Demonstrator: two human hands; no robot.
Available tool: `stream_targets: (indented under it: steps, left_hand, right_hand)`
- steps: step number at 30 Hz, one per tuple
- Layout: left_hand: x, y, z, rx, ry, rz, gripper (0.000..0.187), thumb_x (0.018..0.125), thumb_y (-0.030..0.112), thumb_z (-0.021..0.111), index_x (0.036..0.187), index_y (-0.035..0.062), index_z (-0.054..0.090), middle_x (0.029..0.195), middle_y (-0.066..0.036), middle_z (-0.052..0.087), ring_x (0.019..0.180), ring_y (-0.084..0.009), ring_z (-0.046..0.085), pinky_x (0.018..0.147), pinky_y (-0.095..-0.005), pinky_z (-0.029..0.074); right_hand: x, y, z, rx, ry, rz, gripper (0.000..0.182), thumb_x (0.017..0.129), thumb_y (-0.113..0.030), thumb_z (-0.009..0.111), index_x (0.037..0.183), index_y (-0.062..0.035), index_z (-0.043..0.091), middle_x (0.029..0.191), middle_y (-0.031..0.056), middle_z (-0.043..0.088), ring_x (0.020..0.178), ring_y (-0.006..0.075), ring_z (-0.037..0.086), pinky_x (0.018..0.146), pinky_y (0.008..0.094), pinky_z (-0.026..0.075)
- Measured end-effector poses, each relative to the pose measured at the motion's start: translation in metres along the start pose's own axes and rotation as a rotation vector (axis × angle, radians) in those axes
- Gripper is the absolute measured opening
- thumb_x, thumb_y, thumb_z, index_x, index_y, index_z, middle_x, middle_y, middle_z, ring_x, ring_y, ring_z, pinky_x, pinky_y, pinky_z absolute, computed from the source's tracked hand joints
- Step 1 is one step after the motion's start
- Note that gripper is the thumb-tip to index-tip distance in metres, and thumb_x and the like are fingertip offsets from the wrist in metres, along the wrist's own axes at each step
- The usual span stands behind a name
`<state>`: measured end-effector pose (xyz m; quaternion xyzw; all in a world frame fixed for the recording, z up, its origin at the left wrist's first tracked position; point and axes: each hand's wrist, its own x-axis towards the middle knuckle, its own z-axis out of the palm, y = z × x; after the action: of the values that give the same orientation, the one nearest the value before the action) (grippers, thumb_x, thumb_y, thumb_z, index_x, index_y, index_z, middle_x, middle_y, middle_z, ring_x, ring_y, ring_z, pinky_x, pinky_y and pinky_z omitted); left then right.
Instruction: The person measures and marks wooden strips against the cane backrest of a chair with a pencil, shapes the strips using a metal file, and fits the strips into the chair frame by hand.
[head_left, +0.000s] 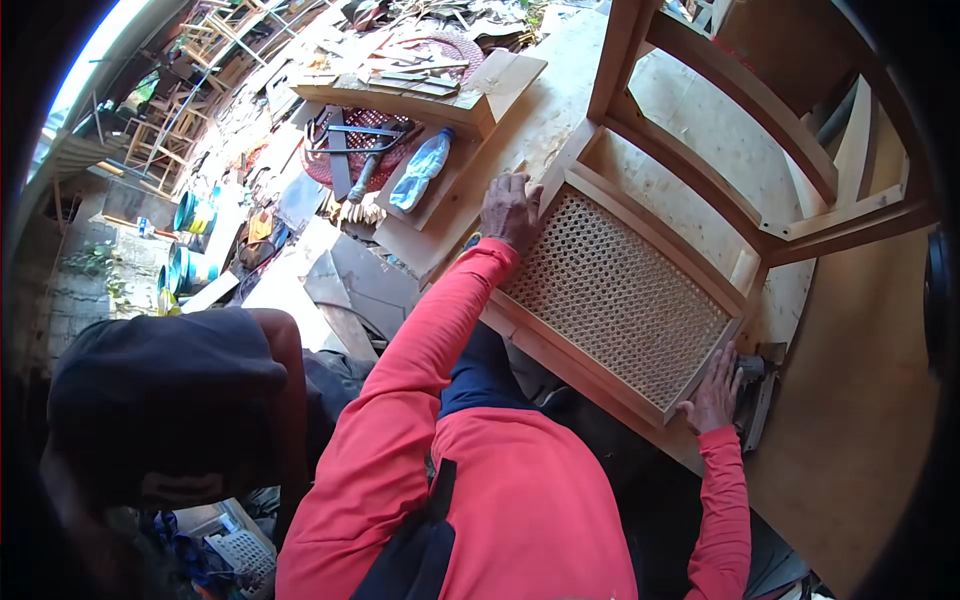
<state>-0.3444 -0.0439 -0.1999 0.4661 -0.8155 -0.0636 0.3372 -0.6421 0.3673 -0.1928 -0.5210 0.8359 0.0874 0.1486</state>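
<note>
A wooden chair frame (690,195) lies tipped over on the workbench, with a woven cane panel (620,285) in its near part, bordered by wooden rails. My left hand (512,212) is at the panel's left end, its fingers bent over the rail. At the opposite end, my right hand (713,395) has its thumb by the panel's corner and its fingers along the outer side of the rail. The undersides of both grips are hidden. Just right of that hand lies a metal tool (757,392), possibly a staple gun.
A plastic bottle (423,170) lies on a board beside a wooden box-like piece (400,95) topped with wood strips. A hacksaw-like tool (362,140) rests nearby. Another person (170,400) is bent low at my left. Scrap and buckets (193,268) cover the ground beyond.
</note>
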Motion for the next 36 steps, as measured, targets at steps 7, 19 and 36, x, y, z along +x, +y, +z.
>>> stream_targets:
  steps: [7, 19, 36]
  left_hand:
    - [0.029, 0.007, 0.016, 0.088, -0.404, -0.478, 0.068, 0.115, 0.060, 0.028, 0.116, 0.0099, 0.074, 0.110, -0.028, 0.076, 0.106, -0.0493, 0.072, 0.091, -0.0600, 0.055]
    - [0.032, 0.019, 0.027, 0.180, -0.247, -0.193, 0.046, 0.115, 0.043, 0.045, 0.097, 0.0052, 0.066, 0.096, -0.020, 0.072, 0.091, -0.0413, 0.071, 0.080, -0.0551, 0.056]
    - [0.031, 0.029, 0.020, 0.110, -0.238, -0.334, 0.058, 0.116, 0.045, 0.032, 0.127, 0.0067, 0.074, 0.122, -0.027, 0.074, 0.115, -0.0518, 0.068, 0.099, -0.0579, 0.054]
  right_hand:
    - [-0.001, -0.005, -0.004, 0.032, 0.005, 0.008, 0.149, 0.063, -0.036, 0.102, 0.170, 0.0105, 0.009, 0.181, 0.0257, 0.000, 0.169, 0.0424, 0.007, 0.136, 0.0565, 0.012]
    - [-0.001, -0.010, -0.013, 0.047, 0.008, -0.018, 0.147, 0.063, -0.030, 0.101, 0.169, 0.0123, 0.009, 0.181, 0.0289, -0.002, 0.168, 0.0445, 0.007, 0.136, 0.0555, 0.012]
    - [-0.006, -0.001, -0.002, 0.012, 0.063, 0.003, 0.146, 0.061, -0.048, 0.100, 0.168, 0.0103, 0.019, 0.179, 0.0304, 0.008, 0.167, 0.0472, 0.008, 0.135, 0.0621, 0.012]
